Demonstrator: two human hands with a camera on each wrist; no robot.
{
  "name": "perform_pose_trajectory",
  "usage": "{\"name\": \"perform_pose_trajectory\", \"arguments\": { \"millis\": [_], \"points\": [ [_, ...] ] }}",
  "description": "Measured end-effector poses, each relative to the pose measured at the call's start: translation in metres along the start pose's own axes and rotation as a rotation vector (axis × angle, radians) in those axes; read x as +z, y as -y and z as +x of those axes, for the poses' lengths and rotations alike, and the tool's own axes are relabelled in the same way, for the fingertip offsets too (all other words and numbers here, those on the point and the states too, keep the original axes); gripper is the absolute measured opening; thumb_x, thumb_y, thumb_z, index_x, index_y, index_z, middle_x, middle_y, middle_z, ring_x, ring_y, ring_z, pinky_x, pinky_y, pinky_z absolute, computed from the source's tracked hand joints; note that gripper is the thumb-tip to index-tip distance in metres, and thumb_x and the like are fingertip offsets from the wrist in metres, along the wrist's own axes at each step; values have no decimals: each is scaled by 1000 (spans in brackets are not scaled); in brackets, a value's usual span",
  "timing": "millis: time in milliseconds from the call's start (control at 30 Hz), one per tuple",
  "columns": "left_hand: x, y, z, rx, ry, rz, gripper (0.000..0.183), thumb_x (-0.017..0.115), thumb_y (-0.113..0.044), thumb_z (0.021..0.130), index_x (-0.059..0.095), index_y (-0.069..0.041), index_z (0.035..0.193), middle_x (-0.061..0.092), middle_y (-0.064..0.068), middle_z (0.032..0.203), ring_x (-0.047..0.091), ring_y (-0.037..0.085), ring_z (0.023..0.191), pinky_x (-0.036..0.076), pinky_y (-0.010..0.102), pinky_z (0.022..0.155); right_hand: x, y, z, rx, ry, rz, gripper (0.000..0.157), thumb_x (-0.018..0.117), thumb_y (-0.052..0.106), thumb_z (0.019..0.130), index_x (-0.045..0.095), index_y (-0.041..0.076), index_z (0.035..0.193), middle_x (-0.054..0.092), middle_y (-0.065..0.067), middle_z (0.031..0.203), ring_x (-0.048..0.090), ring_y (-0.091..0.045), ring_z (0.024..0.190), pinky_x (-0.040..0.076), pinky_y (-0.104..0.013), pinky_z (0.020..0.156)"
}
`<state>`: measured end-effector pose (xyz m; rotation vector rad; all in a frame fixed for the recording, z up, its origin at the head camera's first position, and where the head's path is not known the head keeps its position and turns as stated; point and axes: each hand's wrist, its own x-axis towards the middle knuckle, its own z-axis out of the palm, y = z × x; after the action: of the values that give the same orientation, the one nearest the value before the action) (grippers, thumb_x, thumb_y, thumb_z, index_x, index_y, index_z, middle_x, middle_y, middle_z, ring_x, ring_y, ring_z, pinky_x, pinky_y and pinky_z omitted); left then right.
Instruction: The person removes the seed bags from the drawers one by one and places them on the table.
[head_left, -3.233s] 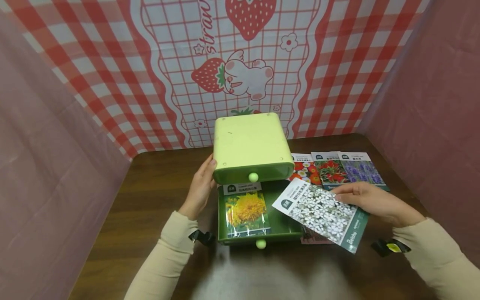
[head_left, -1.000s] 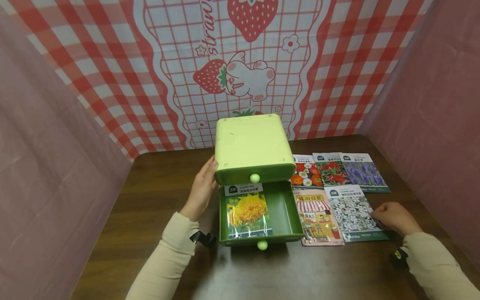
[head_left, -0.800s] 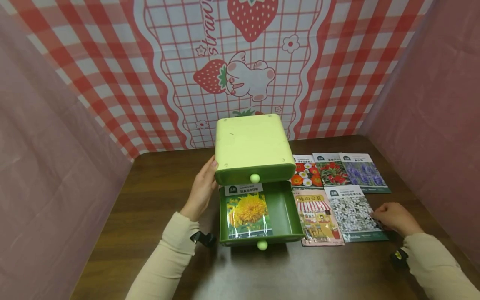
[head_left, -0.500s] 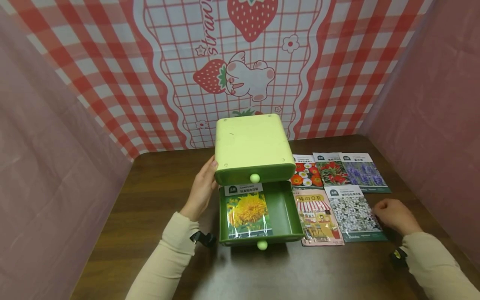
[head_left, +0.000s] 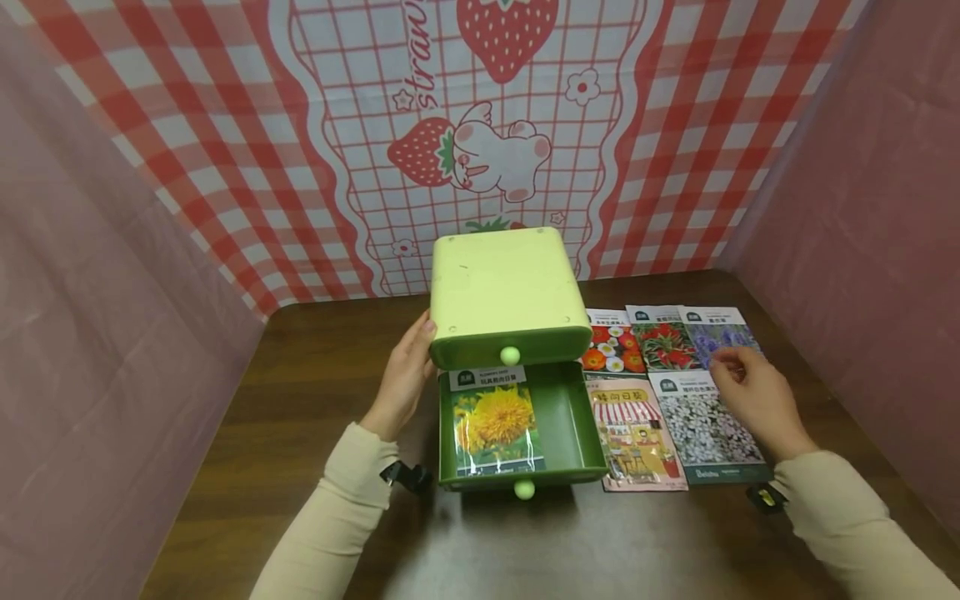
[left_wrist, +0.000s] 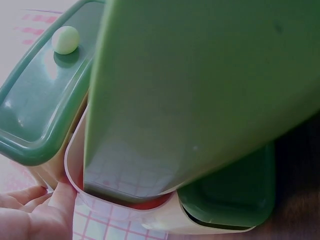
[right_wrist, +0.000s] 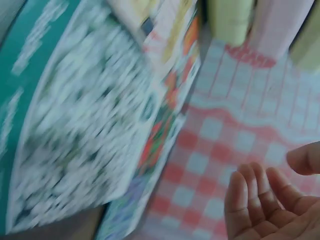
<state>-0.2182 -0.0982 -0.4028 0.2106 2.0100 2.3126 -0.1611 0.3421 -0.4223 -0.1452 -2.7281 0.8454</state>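
Observation:
In the head view, my left hand (head_left: 400, 377) rests against the left side of a yellow-green drawer cabinet (head_left: 506, 283). The left wrist view shows its fingertips at the side wall, near the pink casing (left_wrist: 75, 160) of the pulled-out drawer. That green drawer (head_left: 567, 425) holds a seed packet with a yellow flower (head_left: 495, 425) at its left side. My right hand (head_left: 761, 400) is over the packets on the right, fingers loosely bent and holding nothing. It partly covers the purple-flower packet (head_left: 716, 337) and the white-flower packet (head_left: 708, 429).
Right of the cabinet, a pink illustrated packet (head_left: 637, 437), a red-and-white-flower packet (head_left: 611, 346) and a red-flower packet (head_left: 663, 337) lie on the dark wooden table (head_left: 300, 400). A checked strawberry cloth (head_left: 585, 167) hangs behind. Pink curtains (head_left: 862, 233) flank both sides.
My right hand carried the white-flower packet to the table beside the pink packet and let go. It has since moved up and left over the packets. My left hand stays at the cabinet.

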Motion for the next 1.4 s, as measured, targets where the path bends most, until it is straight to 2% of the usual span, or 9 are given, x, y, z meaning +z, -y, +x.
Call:
{"name": "perform_pose_trajectory", "arguments": {
  "millis": [200,300,500,667,800,933,1067,1233,1400],
  "points": [
    [-1,0,0,11,13,4,61,43,-43,104,30,-12,154,30,7,160,35,25,144,35,45,117,17,47,-7,-225,-67,88,29,54,19,100,61,-1,119,65,-18,105,60,-30,94,43,-19,72],
    [-1,0,0,8,9,3,60,43,-43,104,31,-12,154,30,6,160,35,24,144,35,43,117,23,70,-11,-340,-62,107,24,57,16,99,62,1,117,66,-14,106,60,-26,94,46,-24,73],
    [-1,1,1,8,16,15,59,43,-43,104,31,-14,154,31,4,160,33,21,145,34,42,118,35,108,-22,-539,24,133,20,59,10,97,64,8,117,67,-7,112,61,-23,101,51,-46,81],
    [0,0,1,14,22,17,59,43,-43,104,31,-14,154,31,4,160,32,20,146,34,41,118,46,134,-31,-693,121,129,21,63,11,95,64,13,116,66,-1,112,62,-18,102,54,-41,82],
    [0,0,1,11,17,18,60,42,-43,104,31,-13,154,31,4,160,33,20,145,34,40,118,55,150,-33,-772,232,70,24,64,19,95,63,15,119,66,1,114,62,-14,106,56,-37,88],
    [0,0,1,10,13,26,61,42,-44,104,30,-12,154,29,5,161,32,21,146,34,41,118,67,159,-31,-787,362,-54,40,63,32,96,59,11,129,62,-4,127,60,-19,116,54,-40,96],
    [-1,1,1,6,8,36,61,42,-44,104,30,-12,154,29,5,161,31,21,147,34,42,118,77,163,-31,-731,485,-187,62,61,46,95,49,9,143,52,-14,142,55,-30,126,53,-48,98],
    [-2,2,2,7,13,37,61,42,-44,104,30,-12,154,30,5,160,32,21,146,34,41,118,85,163,-30,-683,554,-313,77,59,57,91,40,12,150,38,-25,152,45,-43,134,47,-59,101],
    [-3,1,1,11,15,28,61,42,-44,104,31,-11,154,31,6,160,33,22,145,35,42,118,89,167,-28,-662,601,-384,88,57,67,87,33,15,154,29,-30,155,34,-48,140,35,-61,112]
  ]
}}
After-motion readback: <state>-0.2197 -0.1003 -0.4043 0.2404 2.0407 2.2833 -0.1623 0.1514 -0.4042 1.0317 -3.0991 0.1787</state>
